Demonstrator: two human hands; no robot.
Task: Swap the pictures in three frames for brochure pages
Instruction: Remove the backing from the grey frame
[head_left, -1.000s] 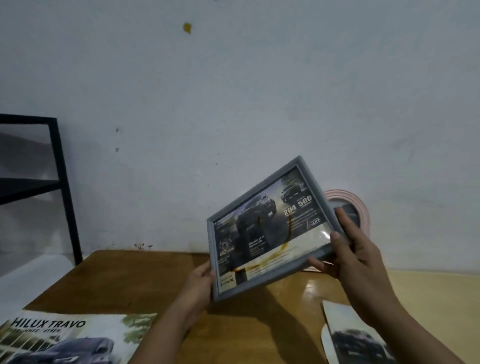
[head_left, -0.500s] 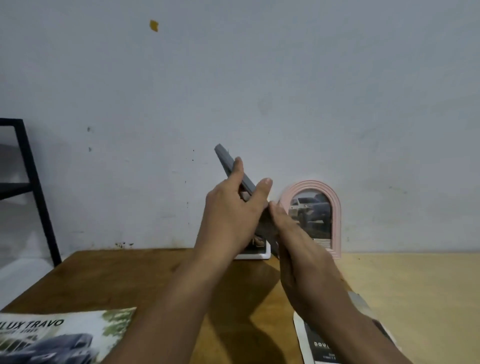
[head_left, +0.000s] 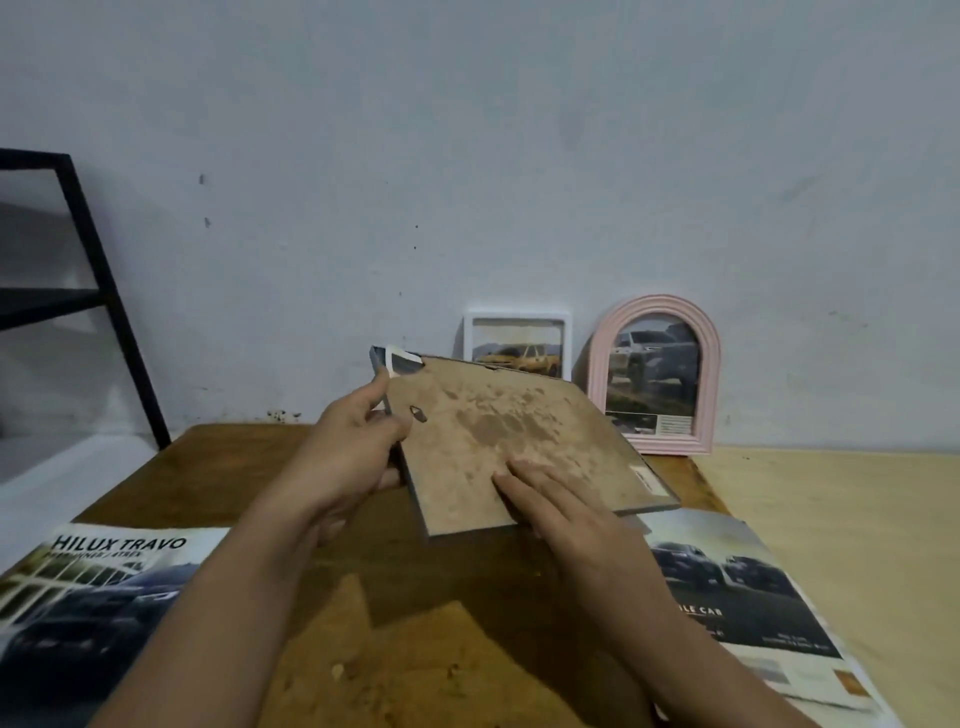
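Brown tabletop (head_left: 249, 467) lies under your grey frame (head_left: 519, 441), held back-side up and tilted above it. Your left hand (head_left: 353, 452) grips its left edge; your right hand (head_left: 561, 499) rests flat-fingered on the backing. White frame (head_left: 517, 319) and pink arched frame (head_left: 654, 374) stand against the wall behind, brochures (head_left: 93, 597) flanking your arms.

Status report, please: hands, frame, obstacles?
Left hand grips grey frame edge. Right hand flat on its backing. Frame face down, above table. Nothing blocking.
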